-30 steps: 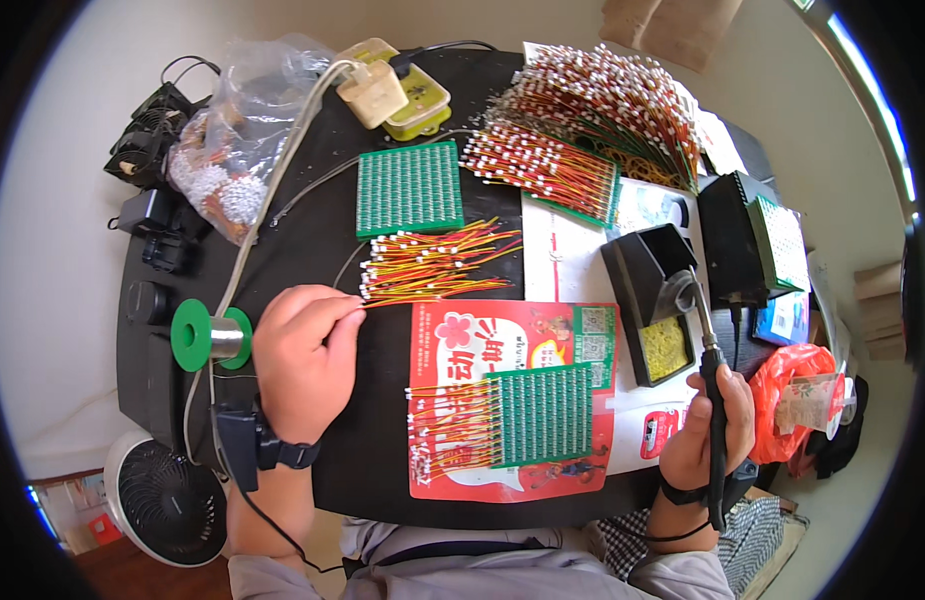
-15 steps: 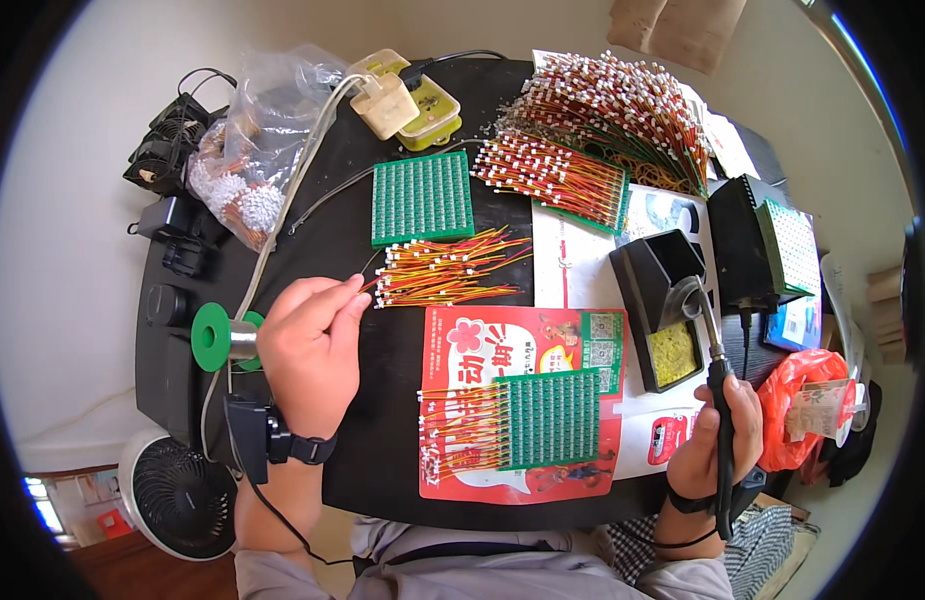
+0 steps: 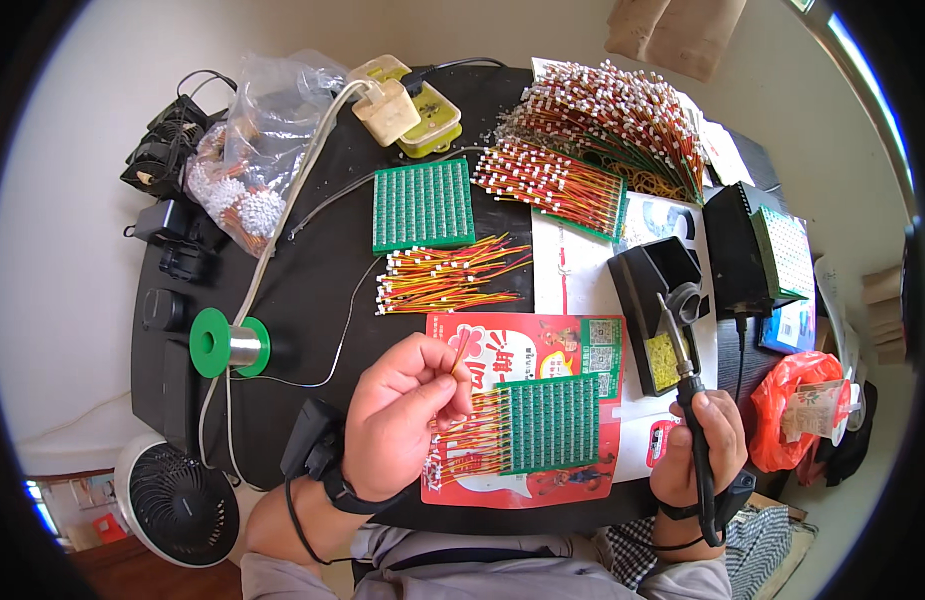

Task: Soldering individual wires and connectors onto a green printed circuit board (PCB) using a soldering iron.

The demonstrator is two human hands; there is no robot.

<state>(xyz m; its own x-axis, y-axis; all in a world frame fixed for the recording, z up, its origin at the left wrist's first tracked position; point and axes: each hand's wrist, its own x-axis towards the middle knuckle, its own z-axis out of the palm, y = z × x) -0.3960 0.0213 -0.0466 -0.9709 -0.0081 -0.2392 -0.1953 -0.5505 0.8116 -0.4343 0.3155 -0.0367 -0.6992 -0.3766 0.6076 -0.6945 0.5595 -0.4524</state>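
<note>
Left hand [image 3: 402, 420] over the near edge of the black desk [image 3: 312, 290], fingers [image 3: 444, 385] pinched on a short red-and-yellow wire lead [image 3: 460, 352], just above the green circuit board [image 3: 547, 422] lying on a red leaflet [image 3: 527, 345]. Right hand [image 3: 697, 450] closed around a soldering iron [image 3: 682, 365], tip resting in the black iron stand [image 3: 654, 285]. Loose leads [image 3: 447, 275] piled mid-desk. At far left, a clear plastic bag [image 3: 252, 150] bulging with more wired connectors. Green solder spool [image 3: 227, 343] lying left.
</note>
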